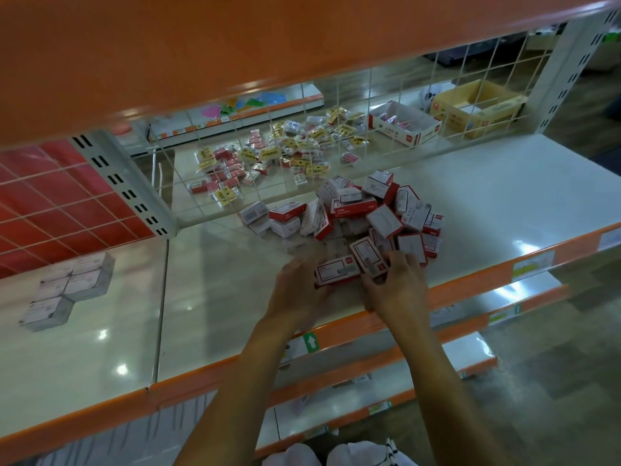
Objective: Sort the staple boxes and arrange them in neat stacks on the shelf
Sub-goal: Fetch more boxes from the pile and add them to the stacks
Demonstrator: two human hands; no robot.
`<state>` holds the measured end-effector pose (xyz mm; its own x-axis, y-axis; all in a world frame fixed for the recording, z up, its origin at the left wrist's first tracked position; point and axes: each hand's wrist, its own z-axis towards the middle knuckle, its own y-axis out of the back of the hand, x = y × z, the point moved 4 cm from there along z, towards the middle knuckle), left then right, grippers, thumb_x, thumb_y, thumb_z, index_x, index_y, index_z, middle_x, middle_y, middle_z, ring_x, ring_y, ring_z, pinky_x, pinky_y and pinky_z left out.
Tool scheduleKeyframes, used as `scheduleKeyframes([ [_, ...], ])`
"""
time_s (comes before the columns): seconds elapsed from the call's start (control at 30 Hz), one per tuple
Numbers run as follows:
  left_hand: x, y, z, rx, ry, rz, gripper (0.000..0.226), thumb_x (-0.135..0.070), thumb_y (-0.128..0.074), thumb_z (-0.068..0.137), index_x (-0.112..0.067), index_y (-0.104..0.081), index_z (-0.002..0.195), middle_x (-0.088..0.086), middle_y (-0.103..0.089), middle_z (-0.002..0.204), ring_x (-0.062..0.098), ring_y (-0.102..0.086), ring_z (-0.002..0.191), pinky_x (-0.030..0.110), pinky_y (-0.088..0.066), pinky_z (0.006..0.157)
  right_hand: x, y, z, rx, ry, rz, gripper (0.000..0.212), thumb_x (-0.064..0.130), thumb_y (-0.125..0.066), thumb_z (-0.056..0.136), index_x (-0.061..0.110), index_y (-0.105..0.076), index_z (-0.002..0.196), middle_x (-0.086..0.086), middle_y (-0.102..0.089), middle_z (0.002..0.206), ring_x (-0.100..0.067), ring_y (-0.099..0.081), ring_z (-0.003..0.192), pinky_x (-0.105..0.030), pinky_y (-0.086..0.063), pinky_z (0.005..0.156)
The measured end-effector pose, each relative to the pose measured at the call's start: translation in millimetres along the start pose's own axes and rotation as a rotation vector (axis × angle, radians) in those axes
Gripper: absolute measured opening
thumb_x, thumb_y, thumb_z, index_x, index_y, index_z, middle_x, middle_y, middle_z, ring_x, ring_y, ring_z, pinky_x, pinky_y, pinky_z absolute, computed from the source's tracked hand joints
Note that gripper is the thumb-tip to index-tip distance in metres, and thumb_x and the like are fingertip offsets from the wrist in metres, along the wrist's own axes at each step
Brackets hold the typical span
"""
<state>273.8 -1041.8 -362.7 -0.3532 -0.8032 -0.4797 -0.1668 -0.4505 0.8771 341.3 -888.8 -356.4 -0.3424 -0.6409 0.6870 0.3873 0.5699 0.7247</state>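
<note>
A loose heap of small red-and-white staple boxes (363,213) lies on the white shelf (218,297), toward its right half. At the heap's near edge my left hand (299,290) holds one staple box (336,272) lying flat. My right hand (396,284) grips a second box (368,257) beside it, tilted. The two held boxes touch each other. On the shelf's far left sits a neat group of grey-white boxes (67,287), stacked.
An orange upper shelf (235,45) hangs low overhead. A white wire grid (336,122) backs the shelf; behind it lie several small packets with yellow tags (285,153) and open cartons (403,124). An orange price rail (470,280) edges the front. Lower shelves sit below.
</note>
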Motion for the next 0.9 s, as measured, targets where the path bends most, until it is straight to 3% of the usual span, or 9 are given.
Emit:
scheduleKeyframes([
  [0.13, 6, 4, -9, -0.043, 0.080, -0.012, 0.038, -0.032, -0.067, 0.084, -0.027, -0.059, 0.121, 0.001, -0.064, 0.109, 0.018, -0.062, 0.090, 0.027, -0.049, 0.078, 5, -2, -1, 0.025, 0.002, 0.039, 0.044, 0.022, -0.068, 0.083, 0.006, -0.051, 0.120, -0.010, -0.047, 0.120, -0.016, -0.042, 0.095, -0.023, -0.033, 0.076],
  [0.23, 22, 17, -14, -0.050, 0.113, 0.021, 0.043, -0.030, -0.068, 0.084, -0.029, -0.057, 0.126, -0.001, -0.066, 0.114, 0.017, -0.064, 0.092, 0.028, -0.048, 0.085, 13, -9, -3, 0.046, 0.032, 0.060, 0.042, 0.019, -0.067, 0.082, 0.007, -0.053, 0.120, -0.010, -0.047, 0.121, -0.024, -0.051, 0.101, -0.024, -0.037, 0.078],
  [0.37, 48, 41, -28, -0.040, 0.175, 0.011, 0.049, -0.028, -0.069, 0.084, -0.029, -0.055, 0.131, -0.003, -0.064, 0.123, 0.015, -0.065, 0.100, 0.029, -0.048, 0.093, 32, -18, -6, 0.084, 0.118, 0.008, 0.040, 0.014, -0.064, 0.084, 0.008, -0.056, 0.123, -0.009, -0.050, 0.122, -0.024, -0.052, 0.106, -0.018, -0.031, 0.077],
  [0.53, 98, 76, -67, -0.111, 0.296, -0.026, 0.051, -0.024, -0.070, 0.084, -0.029, -0.054, 0.132, -0.002, -0.062, 0.126, 0.017, -0.065, 0.101, 0.032, -0.048, 0.095, 69, -47, -24, 0.184, 0.296, -0.060, 0.040, 0.008, -0.063, 0.083, 0.005, -0.059, 0.122, -0.014, -0.058, 0.114, -0.026, -0.056, 0.100, -0.020, -0.035, 0.076],
  [0.7, 145, 111, -121, -0.191, 0.374, -0.113, 0.049, -0.017, -0.073, 0.081, -0.024, -0.060, 0.127, 0.001, -0.065, 0.120, 0.017, -0.066, 0.087, 0.031, -0.050, 0.090, 113, -87, -67, 0.297, 0.482, -0.046, 0.040, 0.002, -0.067, 0.076, 0.002, -0.063, 0.116, -0.020, -0.060, 0.111, -0.038, -0.059, 0.093, -0.037, -0.047, 0.084],
  [0.9, 202, 158, -197, -0.239, 0.434, -0.070, 0.049, -0.016, -0.073, 0.080, -0.024, -0.061, 0.126, 0.000, -0.066, 0.121, 0.019, -0.066, 0.084, 0.030, -0.048, 0.086, 181, -126, -133, 0.385, 0.597, 0.004, 0.041, -0.002, -0.069, 0.072, 0.002, -0.066, 0.113, -0.020, -0.062, 0.106, -0.036, -0.060, 0.093, -0.038, -0.047, 0.084],
])
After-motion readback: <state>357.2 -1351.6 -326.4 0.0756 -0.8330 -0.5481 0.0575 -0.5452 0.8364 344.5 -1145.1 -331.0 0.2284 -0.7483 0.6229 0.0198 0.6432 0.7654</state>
